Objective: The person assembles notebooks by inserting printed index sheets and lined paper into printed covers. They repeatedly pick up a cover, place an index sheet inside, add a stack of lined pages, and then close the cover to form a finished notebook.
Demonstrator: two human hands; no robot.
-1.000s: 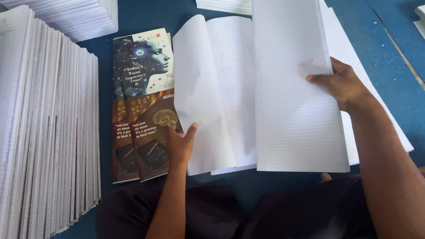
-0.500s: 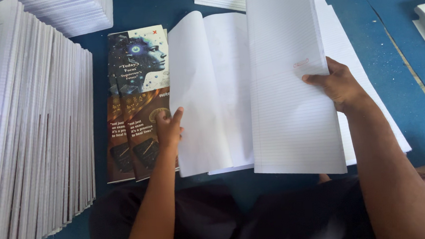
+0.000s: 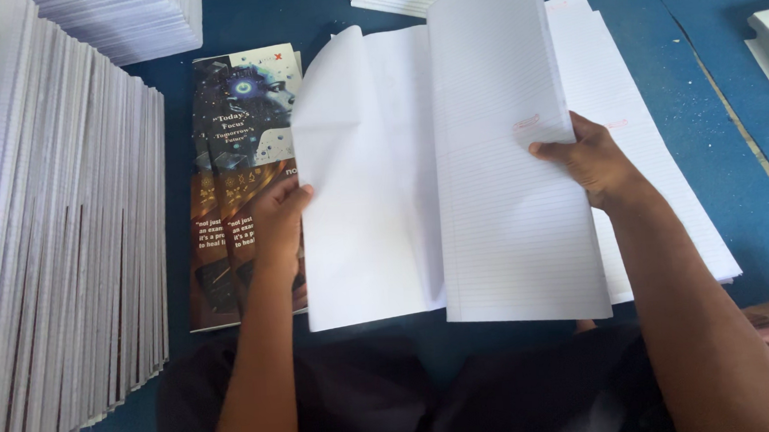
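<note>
a notebook bindery floor: stacked ruled page bundles [image 3: 57, 236], printed covers [image 3: 239, 163], blue mat [image 3: 704, 63].

matt ruled paper sheets [image 3: 510, 226], a glossy printed card cover [image 3: 238, 154], and a rough blue cloth mat [image 3: 660, 66].
</note>
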